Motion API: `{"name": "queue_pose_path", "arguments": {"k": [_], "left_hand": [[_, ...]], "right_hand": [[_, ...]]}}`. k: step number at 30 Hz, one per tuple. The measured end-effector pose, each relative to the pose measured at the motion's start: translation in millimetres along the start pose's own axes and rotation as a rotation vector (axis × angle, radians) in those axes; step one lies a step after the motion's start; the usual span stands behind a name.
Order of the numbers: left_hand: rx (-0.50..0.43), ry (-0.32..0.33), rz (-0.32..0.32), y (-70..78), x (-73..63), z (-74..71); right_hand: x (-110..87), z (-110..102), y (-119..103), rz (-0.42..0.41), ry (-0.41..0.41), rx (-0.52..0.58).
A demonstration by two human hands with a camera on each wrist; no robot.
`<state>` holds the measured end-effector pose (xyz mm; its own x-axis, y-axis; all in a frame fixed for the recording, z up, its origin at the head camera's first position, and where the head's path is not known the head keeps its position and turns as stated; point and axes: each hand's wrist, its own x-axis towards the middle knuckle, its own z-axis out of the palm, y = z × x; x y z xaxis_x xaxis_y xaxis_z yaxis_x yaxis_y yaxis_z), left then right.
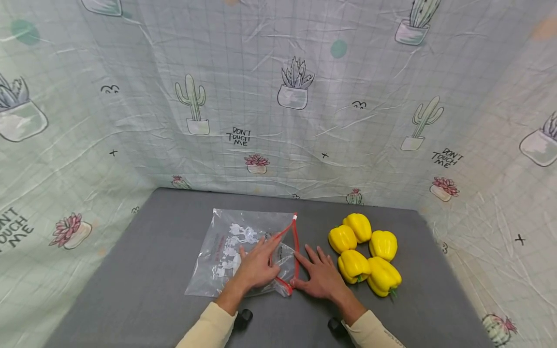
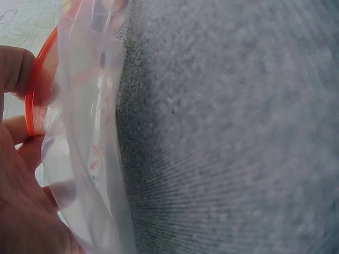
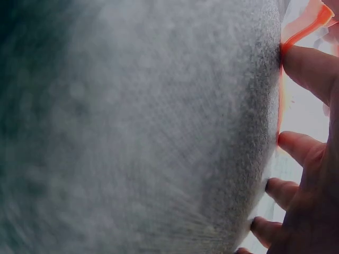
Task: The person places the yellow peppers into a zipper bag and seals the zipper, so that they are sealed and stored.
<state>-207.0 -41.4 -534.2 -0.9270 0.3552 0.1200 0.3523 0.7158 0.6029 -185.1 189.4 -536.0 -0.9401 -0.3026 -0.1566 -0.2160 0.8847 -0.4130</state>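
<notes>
A clear zip bag (image 1: pixel 213 244) with white printed figures and a red zip strip lies flat on the grey table, its mouth facing right and parted. My left hand (image 1: pixel 257 266) is over the mouth and holds the upper lip drawn back to the left. In the left wrist view, the red strip (image 2: pixel 33 100) runs by the thumb and fingers, with a fingertip showing through the film. My right hand (image 1: pixel 324 278) has its fingers spread, thumb and fingertips resting at the lower lip's red strip (image 1: pixel 297 241). Its thumb (image 3: pixel 310 69) touches that strip in the right wrist view.
Several yellow bell peppers (image 1: pixel 354 266) sit in a cluster just right of my right hand. The grey table (image 1: pixel 143 270) meets a cactus-print curtain (image 1: pixel 261 116) at the back and sides. Dark wrist devices (image 1: pixel 243 317) are below both hands.
</notes>
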Motion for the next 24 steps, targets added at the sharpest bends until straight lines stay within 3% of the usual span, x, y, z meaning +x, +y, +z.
{"name": "queue_pose_path", "arguments": {"k": [11,17,24], "left_hand": [[0.061,0.012,-0.007,2.5,3.0,8.0],[0.066,0.017,-0.015,2.2,5.1,9.3],[0.069,0.024,-0.016,2.2,5.1,11.0]], "right_hand": [[2.6,-2.4,-2.1,0.023,0.046,0.018],[-0.9,-16.6,-6.5,0.017,0.112,0.058],[-19.4,-43.2,-5.9,-0.006,0.226,0.109]]}}
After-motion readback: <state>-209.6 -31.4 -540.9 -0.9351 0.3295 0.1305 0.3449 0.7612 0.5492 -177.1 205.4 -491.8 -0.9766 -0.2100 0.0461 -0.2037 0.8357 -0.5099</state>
